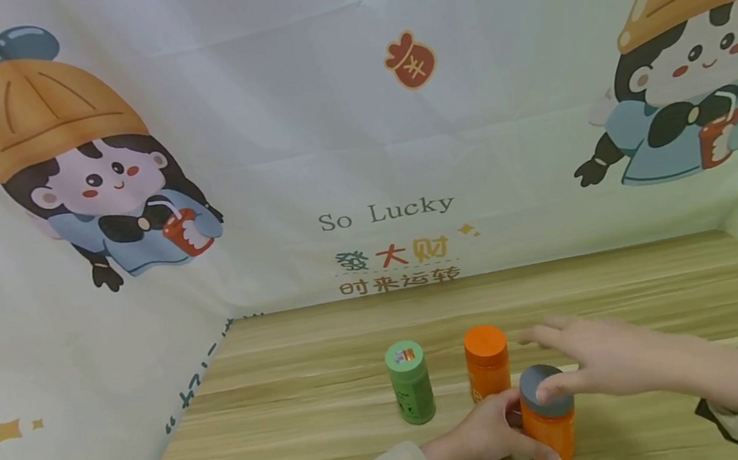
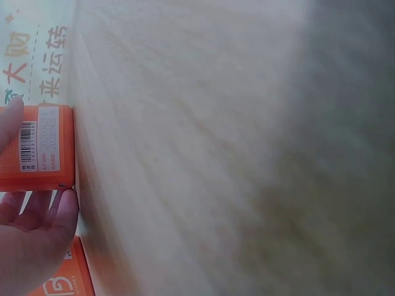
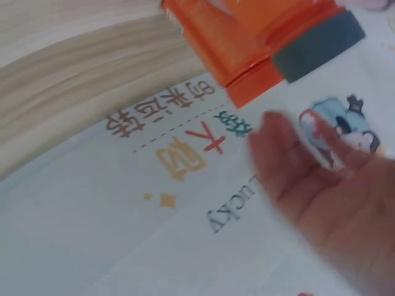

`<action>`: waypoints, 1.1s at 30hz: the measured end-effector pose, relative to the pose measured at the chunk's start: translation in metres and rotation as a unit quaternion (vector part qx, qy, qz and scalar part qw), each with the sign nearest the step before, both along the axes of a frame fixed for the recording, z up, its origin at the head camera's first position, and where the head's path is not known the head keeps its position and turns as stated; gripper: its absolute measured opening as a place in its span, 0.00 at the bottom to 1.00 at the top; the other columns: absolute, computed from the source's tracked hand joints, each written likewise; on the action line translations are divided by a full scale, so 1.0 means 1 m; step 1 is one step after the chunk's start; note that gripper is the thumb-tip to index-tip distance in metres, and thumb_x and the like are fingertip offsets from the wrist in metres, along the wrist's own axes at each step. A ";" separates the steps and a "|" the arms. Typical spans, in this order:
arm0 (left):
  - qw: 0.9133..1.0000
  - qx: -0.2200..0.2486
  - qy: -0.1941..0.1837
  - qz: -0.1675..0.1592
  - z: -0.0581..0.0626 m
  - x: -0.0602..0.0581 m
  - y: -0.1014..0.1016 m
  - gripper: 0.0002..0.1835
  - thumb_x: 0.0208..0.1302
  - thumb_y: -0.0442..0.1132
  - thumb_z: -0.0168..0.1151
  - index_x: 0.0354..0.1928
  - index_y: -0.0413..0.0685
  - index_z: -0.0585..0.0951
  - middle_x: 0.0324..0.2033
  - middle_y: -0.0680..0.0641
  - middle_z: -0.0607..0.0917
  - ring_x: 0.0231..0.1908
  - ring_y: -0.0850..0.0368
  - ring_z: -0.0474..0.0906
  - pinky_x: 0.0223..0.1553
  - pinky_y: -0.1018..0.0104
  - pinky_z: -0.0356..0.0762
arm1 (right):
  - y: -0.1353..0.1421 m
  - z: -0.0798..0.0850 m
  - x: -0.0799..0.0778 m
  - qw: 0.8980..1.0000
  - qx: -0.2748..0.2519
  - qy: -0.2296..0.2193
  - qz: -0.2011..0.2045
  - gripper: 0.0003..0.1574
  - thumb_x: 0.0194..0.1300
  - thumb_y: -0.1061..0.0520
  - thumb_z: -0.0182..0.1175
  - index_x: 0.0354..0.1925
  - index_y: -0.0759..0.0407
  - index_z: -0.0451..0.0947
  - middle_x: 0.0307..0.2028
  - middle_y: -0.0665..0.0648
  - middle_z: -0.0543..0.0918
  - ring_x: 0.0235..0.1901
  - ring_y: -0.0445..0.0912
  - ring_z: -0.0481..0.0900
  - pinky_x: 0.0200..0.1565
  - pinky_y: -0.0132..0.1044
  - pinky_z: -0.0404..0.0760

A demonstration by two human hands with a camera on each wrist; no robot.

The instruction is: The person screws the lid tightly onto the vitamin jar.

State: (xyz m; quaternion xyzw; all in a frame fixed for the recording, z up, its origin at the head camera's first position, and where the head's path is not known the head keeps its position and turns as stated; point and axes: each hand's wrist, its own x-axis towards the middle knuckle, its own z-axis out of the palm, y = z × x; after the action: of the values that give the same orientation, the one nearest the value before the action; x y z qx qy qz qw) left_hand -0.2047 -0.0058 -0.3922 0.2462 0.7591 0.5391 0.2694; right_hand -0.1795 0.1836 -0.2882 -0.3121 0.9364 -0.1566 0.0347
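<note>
An orange bottle (image 1: 556, 432) with a dark grey lid (image 1: 556, 402) stands on the wooden tabletop, nearest to me. My left hand (image 1: 484, 433) grips its body low down, with fingers and thumb around the sides. In the left wrist view, a printed barcode label shows on the held bottle (image 2: 46, 145). Above and beside the lid is my right hand (image 1: 619, 357), its fingers stretched out over the top. The right wrist view shows this right hand (image 3: 327, 191) blurred, with a gap between its fingers and the grey lid (image 3: 320, 46).
Just behind the held bottle stands an orange bottle with an orange lid (image 1: 485, 346), partly hidden by the left hand. A green bottle (image 1: 413, 392) stands to its left. A printed cloth (image 1: 265, 158) hangs behind the wood-grain tabletop (image 1: 280, 407) and along its sides.
</note>
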 end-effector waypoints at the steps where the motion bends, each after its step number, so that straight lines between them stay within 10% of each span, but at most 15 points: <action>1: 1.000 0.001 0.004 0.002 0.000 0.000 0.000 0.28 0.47 0.28 0.70 0.52 0.54 0.76 0.40 0.60 0.82 0.37 0.69 0.76 0.42 0.74 0.73 | 0.004 0.000 -0.002 0.999 -0.011 -0.005 0.035 0.45 0.54 0.30 0.54 0.60 0.58 0.66 0.53 0.58 0.74 0.46 0.52 0.76 0.44 0.49 0.76; 6: 1.000 0.000 0.009 0.004 0.000 0.002 0.000 0.28 0.46 0.28 0.70 0.51 0.53 0.76 0.39 0.59 0.82 0.36 0.69 0.76 0.41 0.74 0.73 | 0.018 0.001 -0.006 0.982 -0.018 -0.006 0.190 0.39 0.57 0.43 0.58 0.65 0.48 0.61 0.65 0.56 0.61 0.60 0.52 0.64 0.52 0.42 0.73; 13: 1.000 0.003 0.010 0.001 0.000 0.003 0.000 0.30 0.47 0.28 0.69 0.54 0.53 0.75 0.40 0.58 0.82 0.36 0.68 0.77 0.41 0.74 0.73 | 0.021 0.000 -0.009 0.963 0.001 -0.001 0.269 0.37 0.58 0.64 0.59 0.64 0.45 0.64 0.66 0.58 0.61 0.63 0.50 0.62 0.52 0.37 0.74; 23: 1.000 0.006 0.007 0.008 0.000 0.004 0.000 0.28 0.46 0.27 0.69 0.52 0.52 0.76 0.40 0.58 0.83 0.36 0.69 0.76 0.41 0.75 0.73 | 0.020 -0.004 -0.013 0.954 0.010 0.073 0.290 0.27 0.59 0.59 0.59 0.58 0.47 0.71 0.57 0.56 0.71 0.53 0.50 0.71 0.44 0.34 0.77; 33: 1.000 0.005 0.009 0.010 0.000 0.002 0.001 0.29 0.46 0.27 0.70 0.52 0.55 0.76 0.40 0.59 0.82 0.36 0.68 0.76 0.41 0.74 0.73 | 0.013 -0.006 -0.013 0.975 0.026 0.061 0.212 0.27 0.62 0.39 0.52 0.52 0.53 0.74 0.42 0.46 0.72 0.38 0.35 0.68 0.36 0.28 0.73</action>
State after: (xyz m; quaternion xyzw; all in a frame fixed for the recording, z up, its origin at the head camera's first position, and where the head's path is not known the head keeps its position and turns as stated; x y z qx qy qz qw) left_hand -0.2023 -0.0049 -0.3927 0.2446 0.7612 0.5432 0.2563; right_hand -0.1924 0.1964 -0.2945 -0.5115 0.8530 -0.1019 0.0178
